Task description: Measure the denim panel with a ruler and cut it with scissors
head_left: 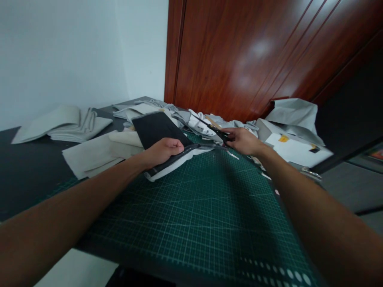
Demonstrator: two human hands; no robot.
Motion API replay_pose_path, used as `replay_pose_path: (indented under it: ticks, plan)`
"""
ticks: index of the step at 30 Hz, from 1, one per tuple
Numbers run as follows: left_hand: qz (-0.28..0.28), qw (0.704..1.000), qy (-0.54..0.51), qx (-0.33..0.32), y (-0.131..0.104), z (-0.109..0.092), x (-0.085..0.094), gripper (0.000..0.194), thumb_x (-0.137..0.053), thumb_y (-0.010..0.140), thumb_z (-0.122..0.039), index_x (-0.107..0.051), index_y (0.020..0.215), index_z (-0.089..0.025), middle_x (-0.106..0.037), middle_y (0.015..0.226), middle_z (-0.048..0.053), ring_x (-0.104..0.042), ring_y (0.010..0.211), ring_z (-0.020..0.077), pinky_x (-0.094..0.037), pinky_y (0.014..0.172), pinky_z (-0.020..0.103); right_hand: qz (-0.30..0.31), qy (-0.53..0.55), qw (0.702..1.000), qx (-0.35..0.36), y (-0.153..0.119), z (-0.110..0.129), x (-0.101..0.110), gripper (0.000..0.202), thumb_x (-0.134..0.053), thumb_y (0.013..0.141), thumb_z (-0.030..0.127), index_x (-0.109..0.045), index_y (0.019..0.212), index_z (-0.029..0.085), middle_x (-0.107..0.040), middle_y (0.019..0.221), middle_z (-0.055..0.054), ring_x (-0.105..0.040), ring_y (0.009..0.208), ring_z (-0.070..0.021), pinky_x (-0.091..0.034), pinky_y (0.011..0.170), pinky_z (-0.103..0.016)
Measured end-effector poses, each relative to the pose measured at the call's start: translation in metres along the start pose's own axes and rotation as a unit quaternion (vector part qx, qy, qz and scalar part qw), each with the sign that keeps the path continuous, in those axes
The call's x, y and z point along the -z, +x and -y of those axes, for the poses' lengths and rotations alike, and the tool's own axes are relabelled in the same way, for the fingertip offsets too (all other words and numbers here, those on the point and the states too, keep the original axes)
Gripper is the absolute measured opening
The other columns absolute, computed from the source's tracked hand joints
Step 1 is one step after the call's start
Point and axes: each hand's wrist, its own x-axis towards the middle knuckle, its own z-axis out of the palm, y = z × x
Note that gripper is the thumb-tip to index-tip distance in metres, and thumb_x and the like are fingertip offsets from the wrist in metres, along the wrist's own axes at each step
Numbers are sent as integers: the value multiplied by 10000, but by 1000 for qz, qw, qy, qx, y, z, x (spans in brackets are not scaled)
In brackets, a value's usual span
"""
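My left hand [167, 150] is closed on a folded piece of black fabric [158, 126], with the thumb pressed on top. A pale layer shows along the fabric's near edge, and a narrow dark strip runs from it toward my right hand. Closed around the handles of black scissors [216, 130], my right hand [241, 139] is beyond the fabric's right end. The scissor blades point up and to the left, above the pale scraps at the back. Below both hands lies a green cutting mat [191, 211] with a grid.
Folded grey fabric [72, 123] lies at the left, with cream pieces [98, 153] nearer the mat. Crumpled fabric scraps [197, 123] line the back by a reddish wooden panel [227, 59]. A white box [296, 147] stands at the right.
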Motion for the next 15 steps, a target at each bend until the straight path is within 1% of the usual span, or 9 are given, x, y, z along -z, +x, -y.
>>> replay_pose_path:
  ticks: [1, 3, 5, 8, 9, 10, 11, 13, 15]
  plan:
    - [-11, 999, -42, 14, -1, 0, -1, 168, -689, 828, -295, -644, 698, -199, -561, 601, -32, -459, 547, 122, -329, 548, 254, -25, 58, 998, -3, -9, 1, 1, 357, -752, 731, 47, -797, 1040, 221, -747, 667, 16, -708, 651, -224, -561, 687, -371]
    - [-30, 991, -123, 32, -3, -3, -6, 150, -677, 864, -274, -646, 742, -192, -590, 636, -19, -485, 560, 123, -357, 555, 250, -75, 175, 982, -7, -31, 5, -4, 299, -771, 785, 168, -748, 1076, 233, -751, 693, 20, -696, 609, -191, -580, 645, -348]
    - [-35, 979, -199, 29, -3, -7, -14, 161, -663, 897, -266, -627, 760, -191, -601, 660, -9, -512, 574, 127, -392, 570, 256, -113, 280, 953, -7, -56, 11, -17, 330, -832, 790, 299, -695, 1088, 265, -732, 699, 54, -658, 559, -148, -616, 697, -346]
    - [-13, 954, -300, 4, 0, -19, -30, 158, -678, 893, -198, -610, 752, -180, -604, 684, 0, -552, 609, 131, -445, 615, 267, -116, 387, 914, -25, -91, 21, -42, 389, -894, 766, 514, -663, 969, 275, -561, 496, 142, -512, 382, -99, -651, 776, -383]
    - [-4, 946, -325, -6, 2, -22, -36, 145, -686, 883, -167, -615, 756, -173, -613, 701, 4, -569, 633, 132, -465, 644, 272, -113, 411, 904, -34, -99, 23, -50, 398, -897, 767, 545, -653, 921, 271, -555, 479, 146, -500, 360, -91, -653, 809, -390]
    - [7, 940, -341, -15, 4, -26, -42, 138, -690, 876, -143, -618, 761, -167, -621, 718, 8, -584, 657, 132, -483, 679, 277, -112, 430, 895, -46, -106, 24, -58, 398, -902, 773, 546, -642, 885, 267, -576, 477, 138, -524, 359, -91, -652, 821, -381]
    - [17, 936, -352, -22, 6, -28, -49, 133, -694, 872, -127, -621, 767, -162, -627, 732, 11, -594, 676, 133, -495, 709, 282, -113, 446, 886, -60, -110, 24, -65, 409, -917, 765, 537, -628, 861, 263, -638, 511, 110, -595, 396, -107, -651, 805, -362]
    - [36, 929, -367, -32, 9, -31, -61, 130, -709, 869, -118, -622, 782, -161, -631, 745, 7, -596, 681, 130, -502, 716, 284, -116, 476, 867, -87, -112, 21, -76, 463, -957, 719, 525, -607, 869, 261, -788, 692, 22, -766, 591, -174, -649, 759, -335]
    - [49, 922, -382, -34, 10, -29, -71, 133, -735, 864, -130, -624, 800, -166, -632, 746, -2, -591, 663, 124, -500, 675, 269, -117, 504, 849, -107, -111, 17, -83, 516, -979, 683, 525, -587, 895, 266, -845, 869, -29, -826, 771, -221, -650, 753, -332]
